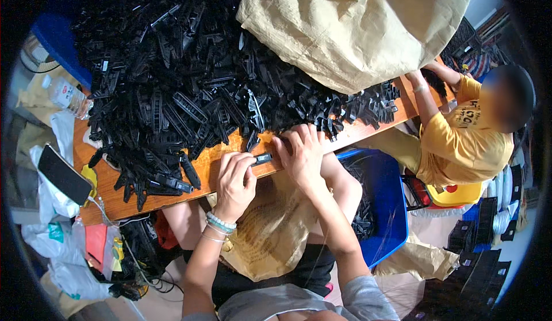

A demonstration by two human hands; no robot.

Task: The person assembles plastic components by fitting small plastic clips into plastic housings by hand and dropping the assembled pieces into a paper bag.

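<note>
A person sits at an orange-brown wooden worktop [231, 142], the left hand [234, 182] curled inward, fingertips pinching the left end of a small, dark, oblong plastic part [263, 159] that lies just to their right, near the worktop's front edge. The right hand [303, 153] arches just beyond the part's other end, thumb apart from its bent fingers; whether those fingertips grip anything cannot be told. Pale beaded bracelets [221, 224] circle the wrist below the left hand. Beyond both hands rises a broad heap of black, ribbed plastic pieces [172, 91], with a large beige fabric sack [351, 30] behind the right hand. Below and between the hands, a crumpled tan sack [264, 232] drapes over the lap. To the right hand's lower right stands a deep blue plastic tub [397, 229]; farther right, a co-worker in a yellow printed T-shirt [460, 154] reaches toward the worktop.
</note>
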